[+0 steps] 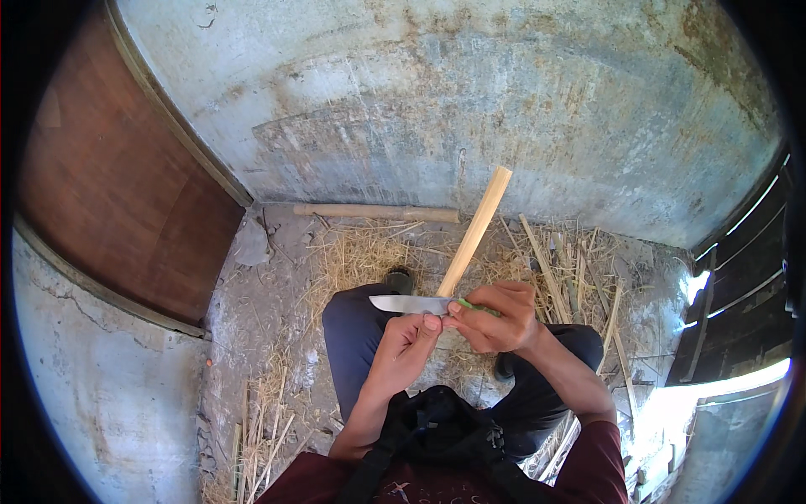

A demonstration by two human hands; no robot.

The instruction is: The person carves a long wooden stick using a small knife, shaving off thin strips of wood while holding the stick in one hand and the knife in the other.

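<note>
A knife (413,304) with a bright blade and a green handle is in my right hand (502,319), its fingers wrapped round the handle. The blade lies level, its tip pointing left. Just below the blade, my left hand (409,346) is closed in a pinch, thumb and fingertips almost meeting the right fingertips. What the pinch holds, if anything, is too small to make out. Beyond the knife a pale flat length of split bamboo or wood (475,231) slants up and to the right. Its lower end is hidden behind the blade and my hands.
Straw-like shavings (357,256) and split strips (550,273) litter the floor between my knees and the wall (470,109). A round pole (378,212) lies along the wall's foot. More strips (264,428) lie at left, near a brown door panel (138,176). Dark slats (735,294) stand at right.
</note>
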